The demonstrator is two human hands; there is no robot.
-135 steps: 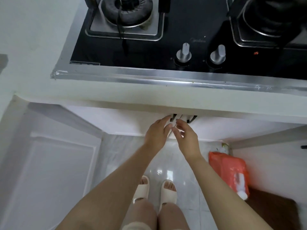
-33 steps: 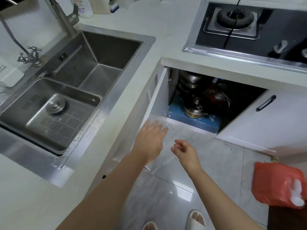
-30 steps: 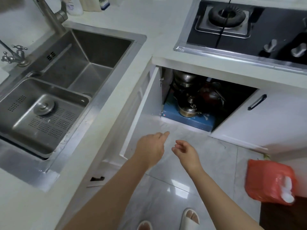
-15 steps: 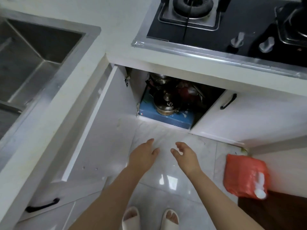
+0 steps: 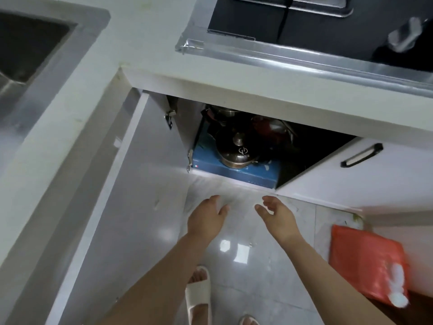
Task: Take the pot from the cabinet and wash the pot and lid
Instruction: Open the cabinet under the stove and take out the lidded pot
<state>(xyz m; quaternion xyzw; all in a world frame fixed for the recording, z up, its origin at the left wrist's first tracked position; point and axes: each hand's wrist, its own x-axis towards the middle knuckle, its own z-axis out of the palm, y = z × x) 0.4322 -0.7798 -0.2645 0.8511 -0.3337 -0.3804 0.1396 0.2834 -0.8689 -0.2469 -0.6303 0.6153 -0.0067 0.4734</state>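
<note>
The cabinet (image 5: 234, 146) under the stove stands with both doors swung out. Inside, a shiny steel pot (image 5: 236, 158) with its knobbed lid (image 5: 237, 143) on sits on a blue box (image 5: 234, 172). More steel pots and a reddish item show dimly behind it. My left hand (image 5: 206, 219) and my right hand (image 5: 277, 215) hover over the floor just in front of the cabinet, fingers spread, holding nothing, both short of the pot.
The left door (image 5: 121, 195) reaches out toward me on the left, the right door (image 5: 351, 179) with a black handle on the right. A steel sink (image 5: 28, 55) is at the upper left, the gas stove (image 5: 328, 24) above. An orange bag (image 5: 367, 266) lies on the floor to the right.
Both cabinet doors were pulled open from shut. Since then the view has closed in on the cabinet, and both hands have drifted apart and lower toward the opening.
</note>
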